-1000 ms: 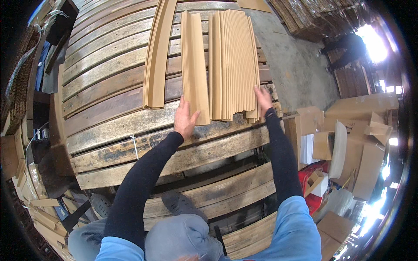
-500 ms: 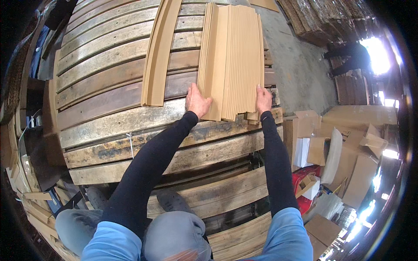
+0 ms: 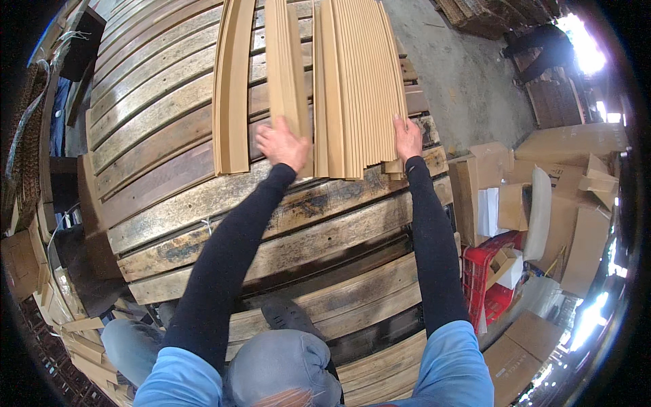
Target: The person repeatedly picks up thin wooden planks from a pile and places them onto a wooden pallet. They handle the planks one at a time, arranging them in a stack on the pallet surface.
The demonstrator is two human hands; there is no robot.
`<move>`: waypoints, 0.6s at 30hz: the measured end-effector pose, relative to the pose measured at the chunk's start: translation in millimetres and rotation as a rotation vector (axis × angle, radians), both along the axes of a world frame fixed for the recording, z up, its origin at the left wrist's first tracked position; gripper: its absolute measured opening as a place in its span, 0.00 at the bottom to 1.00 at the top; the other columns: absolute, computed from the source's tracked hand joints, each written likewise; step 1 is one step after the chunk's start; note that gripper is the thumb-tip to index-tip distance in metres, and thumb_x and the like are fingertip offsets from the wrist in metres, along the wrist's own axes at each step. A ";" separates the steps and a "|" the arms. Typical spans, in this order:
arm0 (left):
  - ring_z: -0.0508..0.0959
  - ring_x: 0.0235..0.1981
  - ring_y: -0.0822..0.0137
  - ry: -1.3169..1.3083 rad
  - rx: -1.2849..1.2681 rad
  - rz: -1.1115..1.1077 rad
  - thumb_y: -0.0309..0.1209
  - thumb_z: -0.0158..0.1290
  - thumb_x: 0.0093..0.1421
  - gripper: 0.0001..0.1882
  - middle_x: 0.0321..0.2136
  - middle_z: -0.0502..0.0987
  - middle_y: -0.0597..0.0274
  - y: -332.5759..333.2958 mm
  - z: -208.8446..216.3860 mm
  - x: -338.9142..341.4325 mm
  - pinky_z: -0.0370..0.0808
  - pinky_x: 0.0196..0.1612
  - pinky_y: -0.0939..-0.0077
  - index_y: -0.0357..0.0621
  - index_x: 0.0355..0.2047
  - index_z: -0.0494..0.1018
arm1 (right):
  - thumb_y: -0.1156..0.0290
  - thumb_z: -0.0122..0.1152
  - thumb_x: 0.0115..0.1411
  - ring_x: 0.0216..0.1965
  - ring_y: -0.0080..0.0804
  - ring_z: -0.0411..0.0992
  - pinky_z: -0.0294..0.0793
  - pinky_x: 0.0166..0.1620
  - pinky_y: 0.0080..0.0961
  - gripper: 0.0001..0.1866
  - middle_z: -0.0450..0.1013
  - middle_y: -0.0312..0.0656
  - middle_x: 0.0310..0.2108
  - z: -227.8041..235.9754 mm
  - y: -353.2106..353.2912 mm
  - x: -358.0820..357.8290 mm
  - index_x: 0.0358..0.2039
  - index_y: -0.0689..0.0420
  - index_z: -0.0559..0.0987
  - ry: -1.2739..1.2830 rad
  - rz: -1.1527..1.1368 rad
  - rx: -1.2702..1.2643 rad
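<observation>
Long, folded brown cardboard strips lie on a wooden slatted pallet (image 3: 196,234). At the right is a wide stack of nested cardboard strips (image 3: 363,88). My right hand (image 3: 407,139) grips its outer edge near the close end, fingers partly hidden. Left of it, a narrow bundle of cardboard strips (image 3: 285,64) stands tilted and apart from the stack. My left hand (image 3: 283,144) is closed over the near part of this bundle, its fingers toward the left side. Farther left lies another narrow group of cardboard strips (image 3: 232,95), touched by neither hand.
Grey concrete floor (image 3: 441,88) runs along the pallet's right side. Opened cardboard boxes (image 3: 566,197) and a red plastic crate (image 3: 478,271) stand at the right. Bundled cardboard (image 3: 481,17) is stacked at the far right, near a person in dark clothing (image 3: 542,54).
A narrow bundle has come away from the wide stack's left side and moved left with my left hand. My right hand stays at the stack's right edge. The view has shifted slightly.
</observation>
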State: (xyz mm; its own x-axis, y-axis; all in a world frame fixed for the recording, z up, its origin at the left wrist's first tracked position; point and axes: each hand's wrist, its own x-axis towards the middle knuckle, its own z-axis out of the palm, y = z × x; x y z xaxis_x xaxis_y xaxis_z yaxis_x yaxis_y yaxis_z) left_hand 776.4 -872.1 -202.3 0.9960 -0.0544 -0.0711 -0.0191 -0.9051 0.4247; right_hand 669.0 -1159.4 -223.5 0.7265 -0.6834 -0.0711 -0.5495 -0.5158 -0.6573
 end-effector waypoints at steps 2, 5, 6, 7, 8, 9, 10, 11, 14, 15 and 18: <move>0.63 0.53 0.39 0.011 -0.171 -0.078 0.39 0.61 0.46 0.33 0.49 0.61 0.36 -26.2 -0.1 -25.1 0.63 0.57 0.47 0.41 0.52 0.67 | 0.39 0.48 0.67 0.54 0.63 0.69 0.66 0.58 0.50 0.36 0.72 0.65 0.50 -3.3 -11.7 -2.6 0.50 0.65 0.77 -0.001 -0.003 -0.056; 0.62 0.53 0.40 -0.073 -0.408 -0.238 0.42 0.62 0.51 0.30 0.48 0.61 0.36 -38.5 -11.5 -46.7 0.63 0.56 0.47 0.36 0.49 0.69 | 0.40 0.48 0.67 0.55 0.63 0.69 0.66 0.58 0.50 0.36 0.72 0.64 0.50 -17.8 -13.1 -3.2 0.50 0.66 0.77 -0.046 -0.004 -0.057; 0.61 0.54 0.40 -0.100 -0.474 -0.292 0.43 0.63 0.53 0.29 0.48 0.61 0.36 -38.1 -15.9 -48.8 0.63 0.56 0.47 0.35 0.48 0.69 | 0.41 0.48 0.68 0.56 0.62 0.69 0.66 0.59 0.49 0.36 0.72 0.65 0.52 -16.0 -13.3 -1.9 0.52 0.67 0.77 -0.018 0.027 -0.016; 0.62 0.54 0.41 -0.103 -0.514 -0.292 0.43 0.63 0.54 0.28 0.48 0.61 0.37 -36.4 -20.4 -48.9 0.63 0.57 0.47 0.34 0.47 0.69 | 0.41 0.48 0.68 0.56 0.62 0.69 0.66 0.59 0.49 0.36 0.72 0.65 0.53 -15.9 -11.0 0.9 0.52 0.67 0.76 -0.037 0.029 -0.003; 0.62 0.54 0.42 -0.102 -0.559 -0.302 0.43 0.62 0.55 0.28 0.48 0.61 0.39 -35.1 -21.6 -48.3 0.63 0.57 0.48 0.33 0.47 0.70 | 0.42 0.48 0.68 0.57 0.61 0.69 0.66 0.60 0.49 0.36 0.71 0.65 0.53 -17.1 -12.7 0.9 0.52 0.68 0.76 -0.054 0.020 0.005; 0.62 0.55 0.43 -0.102 -0.604 -0.312 0.42 0.62 0.57 0.27 0.48 0.61 0.40 -34.9 -22.6 -48.3 0.63 0.58 0.48 0.33 0.46 0.70 | 0.42 0.48 0.68 0.57 0.61 0.69 0.66 0.60 0.49 0.36 0.71 0.65 0.54 -18.2 -13.6 -1.2 0.53 0.68 0.76 -0.072 0.011 0.014; 0.62 0.55 0.44 -0.113 -0.577 -0.360 0.42 0.63 0.57 0.27 0.49 0.62 0.41 -36.9 -23.4 -49.9 0.62 0.58 0.48 0.32 0.47 0.69 | 0.43 0.49 0.68 0.56 0.61 0.69 0.66 0.59 0.48 0.35 0.72 0.64 0.53 -19.2 -13.7 -5.8 0.51 0.68 0.76 -0.074 -0.006 0.002; 0.62 0.55 0.45 -0.131 -0.553 -0.404 0.41 0.63 0.57 0.27 0.50 0.62 0.41 -40.4 -20.6 -49.7 0.62 0.58 0.48 0.32 0.47 0.69 | 0.44 0.49 0.68 0.55 0.60 0.70 0.67 0.58 0.47 0.34 0.72 0.64 0.52 -18.8 -14.9 -7.2 0.50 0.69 0.76 -0.079 -0.016 -0.013; 0.62 0.56 0.46 -0.117 -0.610 -0.215 0.39 0.64 0.57 0.25 0.51 0.63 0.44 -57.1 -15.3 -36.3 0.62 0.60 0.48 0.33 0.47 0.70 | 0.45 0.50 0.69 0.53 0.59 0.72 0.68 0.55 0.46 0.33 0.74 0.62 0.50 -11.6 -13.9 -11.5 0.48 0.69 0.77 -0.078 -0.029 0.029; 0.63 0.56 0.47 -0.109 -0.633 -0.091 0.39 0.64 0.56 0.25 0.52 0.64 0.44 -57.1 -20.2 -24.7 0.62 0.60 0.48 0.34 0.46 0.71 | 0.45 0.50 0.69 0.52 0.58 0.72 0.69 0.55 0.46 0.32 0.74 0.62 0.50 -2.8 -5.5 -6.4 0.47 0.69 0.77 -0.072 -0.015 0.112; 0.61 0.59 0.44 -0.129 -0.624 -0.181 0.42 0.63 0.58 0.22 0.55 0.63 0.42 -53.6 -24.7 -12.6 0.61 0.62 0.48 0.35 0.42 0.74 | 0.45 0.50 0.69 0.51 0.57 0.73 0.69 0.53 0.44 0.31 0.75 0.60 0.50 10.9 2.4 -4.0 0.47 0.67 0.77 -0.045 -0.003 0.166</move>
